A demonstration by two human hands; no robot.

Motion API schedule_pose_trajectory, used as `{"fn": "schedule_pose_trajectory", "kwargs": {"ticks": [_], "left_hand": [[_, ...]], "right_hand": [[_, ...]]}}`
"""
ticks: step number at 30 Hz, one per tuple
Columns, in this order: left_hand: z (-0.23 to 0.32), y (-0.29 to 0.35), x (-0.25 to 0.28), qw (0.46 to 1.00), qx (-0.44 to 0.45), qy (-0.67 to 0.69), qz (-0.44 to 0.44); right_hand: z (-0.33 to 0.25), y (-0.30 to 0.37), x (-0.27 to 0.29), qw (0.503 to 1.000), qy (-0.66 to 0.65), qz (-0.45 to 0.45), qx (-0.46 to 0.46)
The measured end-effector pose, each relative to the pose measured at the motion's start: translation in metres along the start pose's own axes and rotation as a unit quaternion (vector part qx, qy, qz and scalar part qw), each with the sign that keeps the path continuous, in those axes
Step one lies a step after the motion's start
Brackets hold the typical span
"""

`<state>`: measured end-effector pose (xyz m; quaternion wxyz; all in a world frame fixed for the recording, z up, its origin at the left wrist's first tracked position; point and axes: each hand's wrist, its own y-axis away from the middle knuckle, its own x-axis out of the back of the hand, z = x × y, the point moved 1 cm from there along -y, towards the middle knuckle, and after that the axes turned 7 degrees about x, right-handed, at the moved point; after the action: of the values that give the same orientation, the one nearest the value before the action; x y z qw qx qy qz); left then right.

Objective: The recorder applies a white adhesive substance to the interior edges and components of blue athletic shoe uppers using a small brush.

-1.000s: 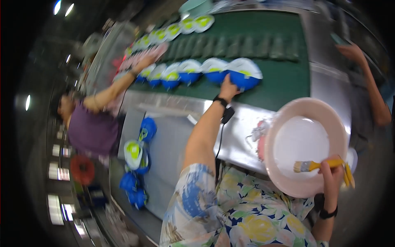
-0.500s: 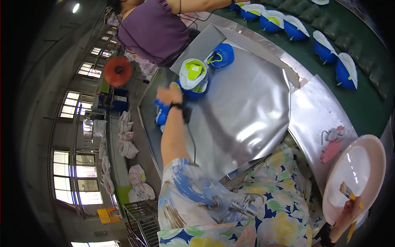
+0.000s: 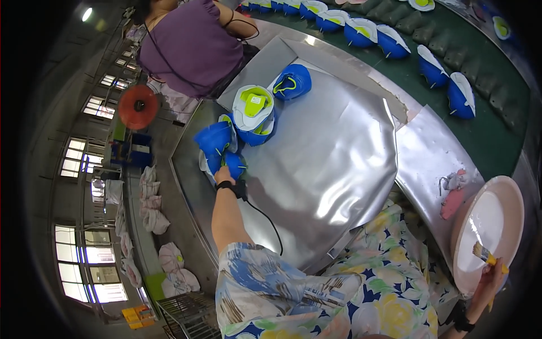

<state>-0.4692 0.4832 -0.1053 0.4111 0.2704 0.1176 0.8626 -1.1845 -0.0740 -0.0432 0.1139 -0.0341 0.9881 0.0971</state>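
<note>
My left hand [image 3: 223, 174] is closed on the edge of a blue shoe upper [image 3: 235, 165] at the left of the metal-topped table [image 3: 322, 152]. Against it leans another blue upper [image 3: 214, 138], slightly blurred. Just beyond stand stacked uppers, the top one showing a white and lime-yellow underside [image 3: 253, 107]. A further blue upper with a lime edge [image 3: 292, 82] lies at the table's far side. At the lower right, my right hand [image 3: 490, 277] grips a paintbrush [image 3: 484, 253] by its yellow handle. Its bristles are over a pale pink basin [image 3: 460, 240] holding white liquid.
A green conveyor belt [image 3: 497, 138] carries a row of blue uppers [image 3: 361, 33] past the far right. Beside the basin lies a pink, grey-stained piece [image 3: 453, 198]. Another person in a purple top [image 3: 189, 48] sits beyond the table. An orange fan [image 3: 138, 106] stands at left.
My left hand has come back nearer and closed on a blue upper. The brush in my right hand has shifted slightly within the basin. The view has moved a little.
</note>
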Motion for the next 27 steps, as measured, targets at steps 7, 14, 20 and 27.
{"fn": "schedule_pose_trajectory", "kwargs": {"ticks": [7, 14, 20, 27], "left_hand": [[-0.05, 0.111, -0.126, 0.887, -0.373, -0.242, -0.126], [-0.098, 0.313, -0.216, 0.726, -0.487, -0.282, -0.395], [-0.073, 0.381, -0.235, 0.679, -0.229, -0.28, -0.639], [-0.095, 0.438, -0.225, 0.531, 0.252, 0.097, -0.803]], "right_hand": [[0.004, 0.001, -0.006, 0.997, 0.008, -0.07, -0.023], [-0.01, 0.014, -0.006, 0.998, 0.027, -0.043, 0.044], [-0.022, 0.009, -0.005, 0.964, 0.24, -0.024, 0.115], [-0.014, -0.045, -0.059, 0.927, 0.299, -0.157, 0.163]]}}
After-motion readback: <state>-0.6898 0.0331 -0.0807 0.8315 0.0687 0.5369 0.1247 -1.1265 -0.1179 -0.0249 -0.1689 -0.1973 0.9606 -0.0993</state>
